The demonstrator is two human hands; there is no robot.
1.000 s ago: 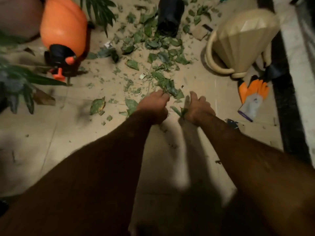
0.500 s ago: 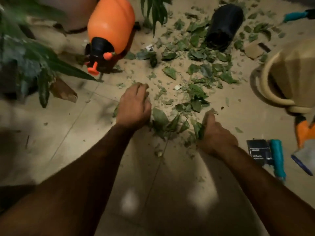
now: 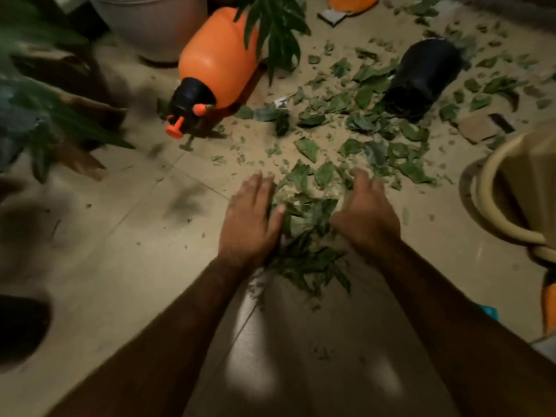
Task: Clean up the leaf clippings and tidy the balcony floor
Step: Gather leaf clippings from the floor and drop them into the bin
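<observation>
Both open palms, left hand [image 3: 251,219] and right hand [image 3: 365,216], had drawn closer, banking leaf clippings [image 3: 310,254] into a heap between them.

Green leaf clippings [image 3: 310,254] lie heaped and scattered across the beige tiled balcony floor [image 3: 126,266].

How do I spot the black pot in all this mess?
Find the big orange sprayer lying at upper centre, then look right across the scattered leaves. The black pot lies tipped on its side among them, beyond the beige watering can. It is the only all-black cylinder there; everything around it is green or tan.
</observation>
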